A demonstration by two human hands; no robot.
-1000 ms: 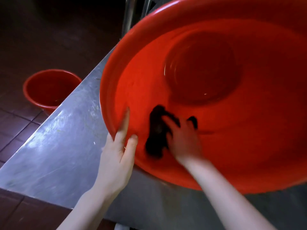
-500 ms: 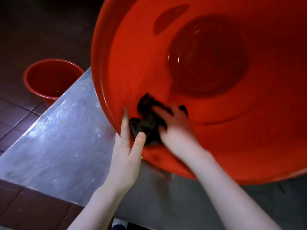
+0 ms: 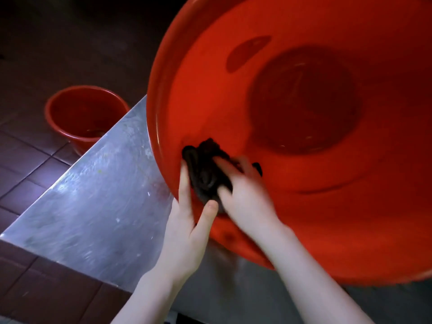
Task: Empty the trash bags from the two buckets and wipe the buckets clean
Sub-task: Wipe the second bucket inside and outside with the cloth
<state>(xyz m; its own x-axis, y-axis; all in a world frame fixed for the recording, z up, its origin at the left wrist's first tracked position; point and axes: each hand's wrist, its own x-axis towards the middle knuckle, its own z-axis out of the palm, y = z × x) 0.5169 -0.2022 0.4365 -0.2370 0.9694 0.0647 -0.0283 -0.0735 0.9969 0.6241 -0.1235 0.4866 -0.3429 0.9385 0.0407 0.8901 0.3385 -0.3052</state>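
Note:
A big red bucket (image 3: 315, 206) lies tilted on the steel table, its mouth facing me, and fills the right of the head view. My left hand (image 3: 187, 228) grips its lower left rim, thumb inside and fingers on the outside. My right hand (image 3: 245, 199) presses a crumpled dark cloth (image 3: 205, 171) against the inner wall just inside that rim, fingers curled over the cloth. A second, smaller red bucket (image 3: 79, 113) stands upright on the floor at the left, past the table's corner.
The steel table (image 3: 93, 195) runs from the lower left corner under the tilted bucket. Dark red floor tiles (image 3: 25, 167) surround it on the left. The background above is dark.
The bucket has tipped further toward me and now fills more of the view. My right hand and the cloth have slid left and up along the inner wall, right beside my left hand.

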